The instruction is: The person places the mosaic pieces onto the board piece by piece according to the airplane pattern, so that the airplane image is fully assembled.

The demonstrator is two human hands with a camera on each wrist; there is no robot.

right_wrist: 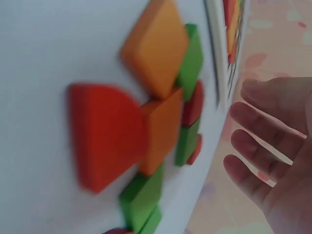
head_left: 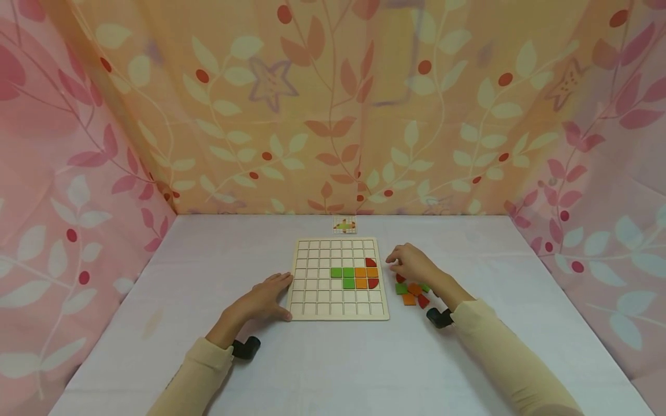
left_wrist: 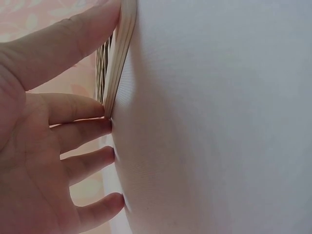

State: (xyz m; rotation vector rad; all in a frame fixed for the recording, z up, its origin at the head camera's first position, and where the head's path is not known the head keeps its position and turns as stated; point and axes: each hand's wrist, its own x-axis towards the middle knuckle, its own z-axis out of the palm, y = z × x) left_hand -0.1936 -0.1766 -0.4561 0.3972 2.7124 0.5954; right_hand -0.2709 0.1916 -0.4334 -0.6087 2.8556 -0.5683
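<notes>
A wooden grid board (head_left: 310,293) lies on the table, with green squares (head_left: 336,273), orange squares (head_left: 361,283) and two red quarter-round pieces (head_left: 373,283) set in its right half. Along the board's left edge rests my left hand (head_left: 265,299), thumb at the near corner and fingers extended. My right hand (head_left: 414,264) hovers just right of the board, above a loose pile of pieces. In the right wrist view its fingers (right_wrist: 263,141) are loosely bent, with nothing seen between them. Below them lie a red quarter-round piece (right_wrist: 107,136), orange squares (right_wrist: 158,48) and green pieces (right_wrist: 144,195).
A small pattern card (head_left: 344,225) lies behind the board at the table's far edge. White cloth covers the table (head_left: 333,370). Flowered curtains (head_left: 333,115) stand at the back and both sides. A black wrist camera (head_left: 439,318) sits close to the loose pieces.
</notes>
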